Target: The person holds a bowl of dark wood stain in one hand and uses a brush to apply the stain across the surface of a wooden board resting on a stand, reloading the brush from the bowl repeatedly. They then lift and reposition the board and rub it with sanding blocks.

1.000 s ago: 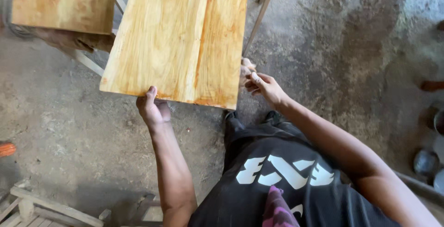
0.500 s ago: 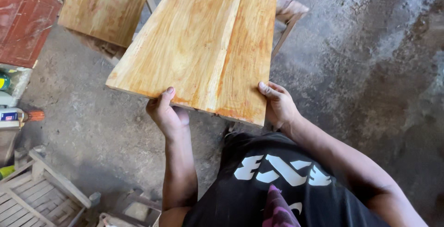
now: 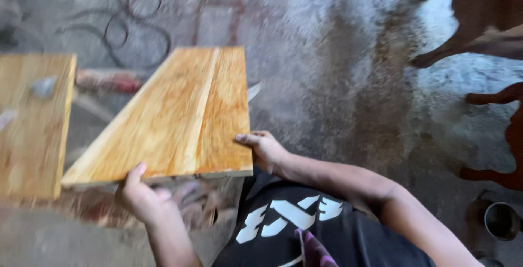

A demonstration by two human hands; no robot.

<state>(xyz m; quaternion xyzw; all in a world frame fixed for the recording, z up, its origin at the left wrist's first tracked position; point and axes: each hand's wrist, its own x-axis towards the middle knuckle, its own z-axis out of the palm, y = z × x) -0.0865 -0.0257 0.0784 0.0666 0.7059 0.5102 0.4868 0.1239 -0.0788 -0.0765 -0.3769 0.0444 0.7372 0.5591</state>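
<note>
- Left hand (image 3: 143, 197): clenched on the near edge of the panel (image 3: 173, 115), by its left corner, thumb on top and fingers curled beneath.
- Right hand (image 3: 265, 150): gripping the same near edge at the right corner, fingers laid over the top face.
- Change noted: half a second ago the panel tilted up and away on the right of the view, over a frame; it now sits lower and flatter, swung to the left, with bare floor (image 3: 338, 98) beyond it. Both grips have stayed on the near edge. Judgement: the panel is being carried or turned, not set down.
- Panel position: held in the air ahead of the person, resting on nothing.
- Panel condition: rectangular, yellow-orange wood with a pale stripe running lengthwise and a darker strip on the right; the face looks smooth, though motion blur hides fine detail.
- Surroundings: a second board (image 3: 34, 120) lies to the left; dark furniture legs (image 3: 463, 22) at upper right; a metal can (image 3: 501, 219) at lower right.
</note>
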